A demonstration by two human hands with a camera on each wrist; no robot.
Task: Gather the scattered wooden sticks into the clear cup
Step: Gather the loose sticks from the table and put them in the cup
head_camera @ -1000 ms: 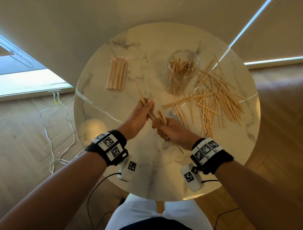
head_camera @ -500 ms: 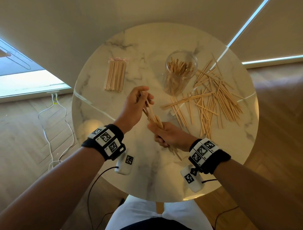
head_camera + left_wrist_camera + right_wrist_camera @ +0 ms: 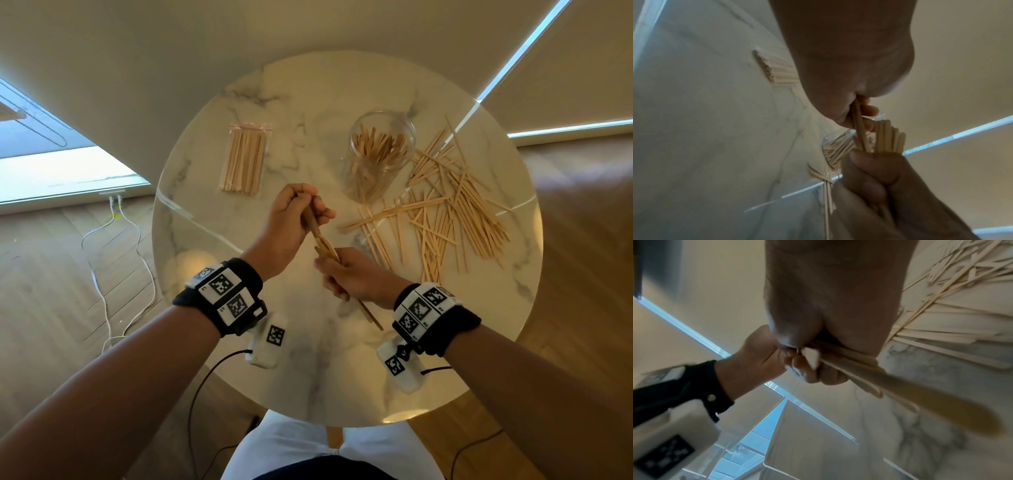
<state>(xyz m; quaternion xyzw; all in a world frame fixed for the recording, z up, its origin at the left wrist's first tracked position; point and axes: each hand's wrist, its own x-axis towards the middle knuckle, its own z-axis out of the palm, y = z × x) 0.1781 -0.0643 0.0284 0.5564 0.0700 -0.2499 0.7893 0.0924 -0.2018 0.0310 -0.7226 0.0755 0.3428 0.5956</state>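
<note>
A bundle of wooden sticks [image 3: 323, 245] is held above the round marble table [image 3: 308, 370] between both hands. My right hand [image 3: 352, 277] grips the bundle's lower part, with stick ends poking out behind it. My left hand [image 3: 294, 219] holds the upper ends of some sticks [image 3: 858, 123], fingers curled round them. The clear cup [image 3: 378, 154] stands at the back right of centre, with several sticks inside. Many loose sticks [image 3: 445, 209] lie scattered to its right and in front of it. In the right wrist view the bundle [image 3: 900, 382] runs out of my fist, blurred.
A clear packet of wooden sticks [image 3: 245, 159] lies flat at the table's back left. White cables [image 3: 102, 240] trail over the wooden floor to the left. The table's near edge is just in front of my knees [image 3: 291, 452].
Both hands have shifted slightly with the bundle. My left hand has slid up the sticks, away from my right hand, and now curls round their upper ends.
</note>
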